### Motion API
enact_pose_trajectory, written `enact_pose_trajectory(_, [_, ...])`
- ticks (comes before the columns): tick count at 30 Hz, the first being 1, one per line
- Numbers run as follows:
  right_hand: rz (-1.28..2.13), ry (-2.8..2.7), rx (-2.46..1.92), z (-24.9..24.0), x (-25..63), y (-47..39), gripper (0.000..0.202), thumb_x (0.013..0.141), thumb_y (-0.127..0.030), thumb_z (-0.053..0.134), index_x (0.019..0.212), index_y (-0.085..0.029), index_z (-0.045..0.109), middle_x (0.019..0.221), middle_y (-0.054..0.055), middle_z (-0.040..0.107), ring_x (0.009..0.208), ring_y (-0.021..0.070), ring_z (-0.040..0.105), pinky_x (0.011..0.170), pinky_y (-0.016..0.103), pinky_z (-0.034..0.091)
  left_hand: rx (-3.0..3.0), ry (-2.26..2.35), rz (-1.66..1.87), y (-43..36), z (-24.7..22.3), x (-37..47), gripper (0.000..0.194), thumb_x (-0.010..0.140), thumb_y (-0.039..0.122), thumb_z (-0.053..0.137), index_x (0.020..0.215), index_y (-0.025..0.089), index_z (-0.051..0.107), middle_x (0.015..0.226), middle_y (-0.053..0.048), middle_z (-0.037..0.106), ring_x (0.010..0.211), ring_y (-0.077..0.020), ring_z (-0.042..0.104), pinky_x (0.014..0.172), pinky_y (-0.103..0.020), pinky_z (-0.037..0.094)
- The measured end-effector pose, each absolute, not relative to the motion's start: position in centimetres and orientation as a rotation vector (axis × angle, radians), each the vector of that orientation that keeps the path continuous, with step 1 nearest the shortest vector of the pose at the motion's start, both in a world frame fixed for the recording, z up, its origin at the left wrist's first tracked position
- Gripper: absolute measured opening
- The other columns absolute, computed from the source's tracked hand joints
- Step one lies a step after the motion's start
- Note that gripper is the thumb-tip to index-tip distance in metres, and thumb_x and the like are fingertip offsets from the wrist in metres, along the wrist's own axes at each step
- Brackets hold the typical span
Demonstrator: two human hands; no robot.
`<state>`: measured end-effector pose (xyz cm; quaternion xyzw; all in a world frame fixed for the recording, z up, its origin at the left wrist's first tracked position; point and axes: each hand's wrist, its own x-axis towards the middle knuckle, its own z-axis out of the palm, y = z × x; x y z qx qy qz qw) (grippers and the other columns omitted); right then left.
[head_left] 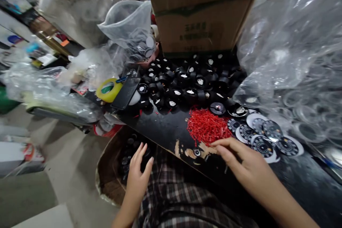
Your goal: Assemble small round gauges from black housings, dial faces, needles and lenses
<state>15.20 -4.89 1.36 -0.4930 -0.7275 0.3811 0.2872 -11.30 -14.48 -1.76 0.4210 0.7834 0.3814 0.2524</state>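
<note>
My left hand point(139, 169) is over the rim of a brown bin point(107, 174) beside the table. Its fingers are apart and nothing shows in them. Black round parts point(129, 149) lie inside the bin, partly behind this hand. At the near edge of the pile of small red plastic pieces point(207, 126), my right hand point(244, 162) has thumb and forefinger close together in a pinch. Whatever is between those fingertips is too small to make out. Black-and-white printed dial discs point(263, 146) lie overlapping just beyond my right hand.
Many black round housings point(184, 82) cover the back of the black table point(157, 124). Behind them stands a cardboard box point(200, 17). Yellow tape point(109, 91) and a dark phone-like slab point(127, 92) lie left. A plastic bag of clear round covers point(307, 103) fills the right.
</note>
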Motion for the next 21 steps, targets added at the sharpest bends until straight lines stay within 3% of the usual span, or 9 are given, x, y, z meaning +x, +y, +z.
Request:
enact_pose_trajectory(5, [1.049, -2.122, -1.146, 1.9, 13.3, -5.4, 0.025, 0.096, -0.032, 0.043, 0.082, -0.024, 0.063, 0.078, 0.002, 0.068, 0.073, 0.0185, 0.063, 0.068, 0.032, 0.047, 1.735, 2.085, 1.173, -5.5, -0.7, -11.2, 0.038, 0.089, 0.026, 0.052, 0.127, 0.023, 0.054, 0.129, -0.01, 0.06, 0.123, -0.0238, 0.051, 0.107, -0.044, 0.035])
enact_pose_trajectory(7, [1.036, -2.101, -1.195, 1.9, 13.7, -5.8, 0.025, 0.096, -0.032, 0.043, 0.086, -0.025, 0.065, 0.085, 0.003, 0.07, 0.08, 0.0196, 0.064, 0.073, 0.034, 0.049, 1.774, 2.064, 1.19, -1.1, -0.4, -11.2, 0.039, 0.083, 0.024, 0.06, 0.122, 0.021, 0.059, 0.131, -0.012, 0.058, 0.127, -0.0273, 0.047, 0.11, -0.046, 0.03])
enact_pose_trajectory(10, [1.067, -2.032, -1.251, 1.5, 14.8, -6.3, 0.023, 0.095, -0.034, 0.045, 0.089, -0.026, 0.066, 0.098, 0.004, 0.071, 0.092, 0.0214, 0.065, 0.083, 0.036, 0.051, 1.785, 2.038, 1.214, 2.4, -0.2, -11.9, 0.027, 0.083, 0.021, 0.059, 0.109, 0.02, 0.065, 0.118, -0.012, 0.064, 0.118, -0.0288, 0.052, 0.106, -0.047, 0.034])
enact_pose_trajectory(14, [1.163, -1.89, -1.284, 1.2, 14.8, -6.2, 0.025, 0.093, -0.038, 0.048, 0.086, -0.025, 0.067, 0.093, 0.005, 0.072, 0.085, 0.0214, 0.066, 0.078, 0.036, 0.052, 1.731, 2.024, 1.291, 0.5, 0.4, -11.5, 0.032, 0.089, 0.028, 0.051, 0.118, 0.018, 0.059, 0.117, -0.013, 0.064, 0.107, -0.0251, 0.06, 0.093, -0.042, 0.048])
enact_pose_trajectory(18, [1.345, -1.676, -1.357, 2.4, 13.5, -5.0, 0.028, 0.092, -0.044, 0.048, 0.099, -0.022, 0.063, 0.079, 0.002, 0.068, 0.07, 0.0173, 0.063, 0.067, 0.031, 0.05, 1.893, 1.648, 1.215, -5.2, 0.9, -7.0, 0.028, 0.087, 0.021, 0.056, 0.113, 0.028, 0.065, 0.134, -0.005, 0.059, 0.124, -0.0235, 0.052, 0.107, -0.042, 0.038])
enact_pose_trajectory(21, [1.413, -1.572, -1.308, 3.1, 13.3, -4.3, 0.023, 0.089, -0.042, 0.052, 0.086, -0.019, 0.058, 0.075, 0.0, 0.064, 0.067, 0.0143, 0.06, 0.062, 0.026, 0.047, 1.691, 1.376, 1.225, -8.6, 0.9, -3.4, 0.035, 0.082, 0.019, 0.062, 0.113, 0.034, 0.066, 0.137, -0.002, 0.056, 0.125, -0.0247, 0.053, 0.107, -0.042, 0.04])
